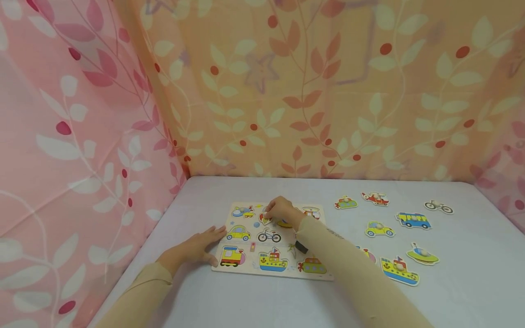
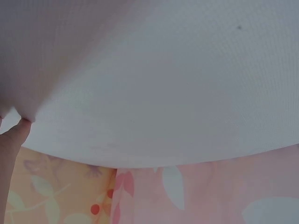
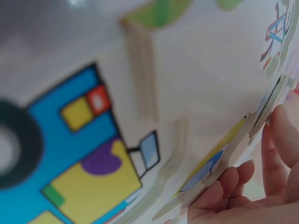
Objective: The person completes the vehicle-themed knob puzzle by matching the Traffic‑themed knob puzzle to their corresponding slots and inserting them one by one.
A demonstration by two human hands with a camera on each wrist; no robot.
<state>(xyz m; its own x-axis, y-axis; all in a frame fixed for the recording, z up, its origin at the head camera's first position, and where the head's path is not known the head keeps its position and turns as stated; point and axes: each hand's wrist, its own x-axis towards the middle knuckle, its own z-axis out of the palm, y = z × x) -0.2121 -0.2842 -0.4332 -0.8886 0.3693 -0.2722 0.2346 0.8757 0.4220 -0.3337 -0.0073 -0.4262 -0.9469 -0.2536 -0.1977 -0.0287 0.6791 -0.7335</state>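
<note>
Over pale tabletop [image 1: 229,300], right hand [image 1: 284,212] bends downward, fingers [image 3: 282,135] pinching a piece [image 1: 265,221].

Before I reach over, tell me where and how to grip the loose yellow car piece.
Pinch its round knob, probably from straight above: the loose yellow car piece lies flat, picture up, and the knob stands out from its face.

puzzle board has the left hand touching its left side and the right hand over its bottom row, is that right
Not quite: the head view shows the right hand over the top row of the puzzle board, not the bottom one. The left hand is indeed at its left side.
</note>
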